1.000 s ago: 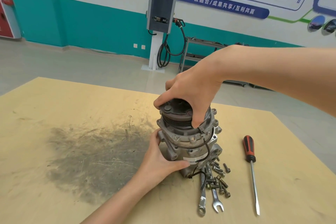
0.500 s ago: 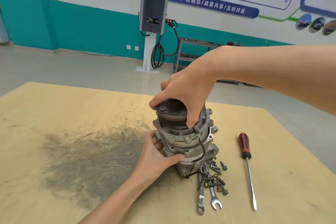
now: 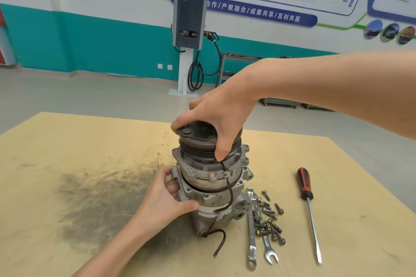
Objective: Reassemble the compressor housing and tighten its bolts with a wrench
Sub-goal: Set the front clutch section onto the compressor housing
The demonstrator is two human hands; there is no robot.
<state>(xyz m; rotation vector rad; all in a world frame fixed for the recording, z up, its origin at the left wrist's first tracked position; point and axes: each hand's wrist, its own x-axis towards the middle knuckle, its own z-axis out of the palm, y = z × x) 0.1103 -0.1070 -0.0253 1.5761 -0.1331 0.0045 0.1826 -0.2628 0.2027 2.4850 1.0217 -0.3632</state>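
Compressor: right grip clasps its pulley top, left grip clamps body below; both holds unchanged.

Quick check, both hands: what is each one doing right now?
Left hand: closed around the lower compressor housing, steadying it.
Right hand: closed over the pulley end on top, gripping it.

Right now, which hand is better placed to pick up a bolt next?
Right, probably. The right hand grips the pulley end, and the loose bolts lie on the compressor's right side. The left hand steadies the lower housing on the far side.
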